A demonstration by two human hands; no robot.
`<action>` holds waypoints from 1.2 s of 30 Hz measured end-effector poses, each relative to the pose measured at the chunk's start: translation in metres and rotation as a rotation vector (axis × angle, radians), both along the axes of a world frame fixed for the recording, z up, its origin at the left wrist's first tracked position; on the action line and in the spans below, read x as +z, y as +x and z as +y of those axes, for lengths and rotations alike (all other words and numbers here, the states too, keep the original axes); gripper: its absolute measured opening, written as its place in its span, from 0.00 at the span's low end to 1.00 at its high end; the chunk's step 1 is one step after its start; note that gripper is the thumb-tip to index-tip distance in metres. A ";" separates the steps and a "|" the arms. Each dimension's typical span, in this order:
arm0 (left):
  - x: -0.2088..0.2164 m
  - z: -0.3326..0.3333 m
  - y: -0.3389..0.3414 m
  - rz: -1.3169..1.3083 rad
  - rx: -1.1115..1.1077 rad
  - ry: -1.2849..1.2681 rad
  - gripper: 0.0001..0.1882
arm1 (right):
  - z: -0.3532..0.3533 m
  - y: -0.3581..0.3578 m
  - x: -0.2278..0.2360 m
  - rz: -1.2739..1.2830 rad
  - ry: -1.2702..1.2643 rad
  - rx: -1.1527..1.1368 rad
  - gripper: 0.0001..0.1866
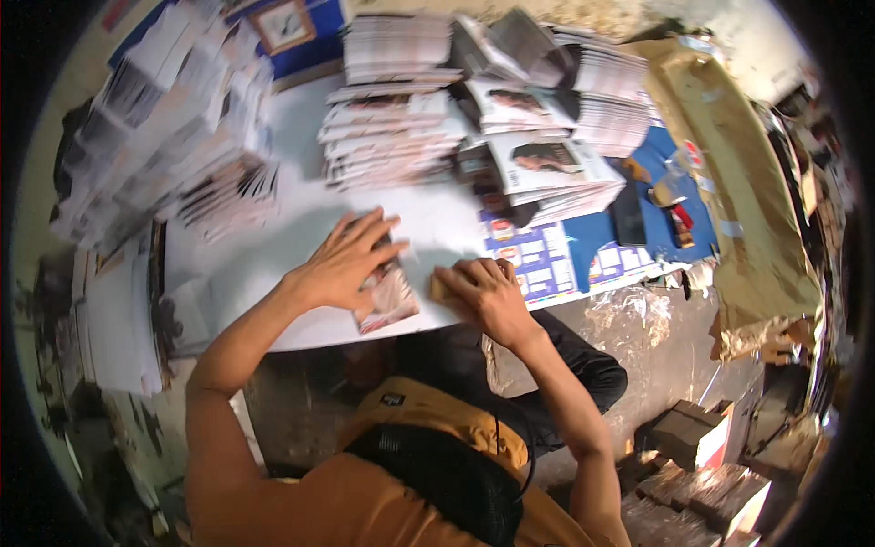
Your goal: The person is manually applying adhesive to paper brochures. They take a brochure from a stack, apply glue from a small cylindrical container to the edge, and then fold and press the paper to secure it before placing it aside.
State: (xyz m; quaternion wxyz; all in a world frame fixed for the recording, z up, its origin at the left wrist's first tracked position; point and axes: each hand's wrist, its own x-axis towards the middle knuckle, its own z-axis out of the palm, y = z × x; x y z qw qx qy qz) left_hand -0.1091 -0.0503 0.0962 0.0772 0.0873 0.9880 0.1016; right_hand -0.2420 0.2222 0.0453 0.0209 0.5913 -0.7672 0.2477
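Note:
My left hand (342,269) lies with fingers spread over a folded printed sheet (392,301), pressing it to the white tabletop near the front edge. Part of the sheet is hidden under the palm. Just right of it, my right hand (492,296) is closed around a small tan block (440,289), which rests against the table and looks wooden. The block and the sheet are apart.
Piles of folded printed sheets (392,137) stand beyond my hands, with a white-covered stack (561,173) at right. A tall pile (155,137) leans at far left. A dark phone (627,214) lies on blue sheeting. Brown paper (738,182) drapes the right side.

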 end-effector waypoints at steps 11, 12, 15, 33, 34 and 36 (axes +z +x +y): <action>0.037 -0.016 0.008 -0.502 0.252 -0.068 0.30 | 0.011 -0.026 -0.029 0.102 -0.278 -0.431 0.26; 0.048 -0.016 0.014 -0.537 0.368 0.050 0.26 | 0.009 -0.025 -0.028 0.082 -0.277 -0.428 0.26; 0.103 -0.038 0.016 0.005 0.322 0.161 0.14 | 0.005 -0.026 -0.029 0.063 -0.279 -0.426 0.27; 0.034 0.189 -0.127 0.578 -0.204 0.424 0.29 | 0.012 -0.030 -0.063 -0.040 -0.397 -0.590 0.27; 0.039 0.173 -0.112 0.591 -0.195 0.458 0.30 | 0.011 -0.031 -0.054 -0.097 -0.309 -0.560 0.32; 0.042 0.126 -0.078 0.657 -0.048 0.436 0.30 | 0.011 -0.028 -0.038 -0.163 -0.341 -0.597 0.34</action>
